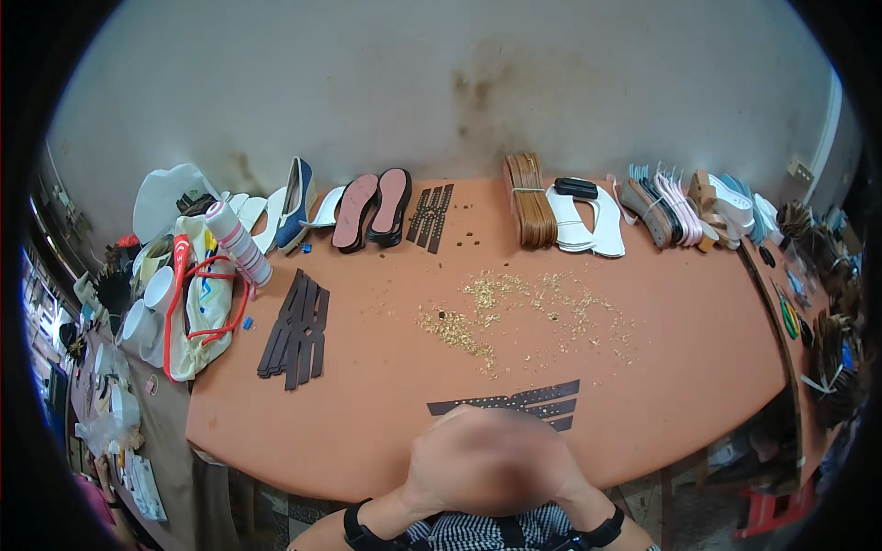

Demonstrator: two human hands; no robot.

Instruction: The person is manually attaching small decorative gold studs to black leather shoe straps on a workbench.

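Observation:
My left hand (434, 466) and my right hand (568, 477) come together at the table's near edge, close to my body. A smeared patch covers the area between them, so the fingers of both hands are hidden. Just beyond the hands lies a dark brown slotted strap piece (551, 401), dotted with small shiny studs; the hands overlap its near side. Whether either hand touches it, I cannot tell. Loose gold-coloured studs (473, 344) are scattered over the middle of the table, past the strap piece.
Plain dark strap pieces (296, 335) are stacked on the left of the orange tabletop (367, 413). A studded piece (430, 219), pink-topped soles (356, 213), a blue shoe (296, 207), bundled brown strips (530, 202) and white insoles (606, 230) line the back. A bottle (239, 243) leans left.

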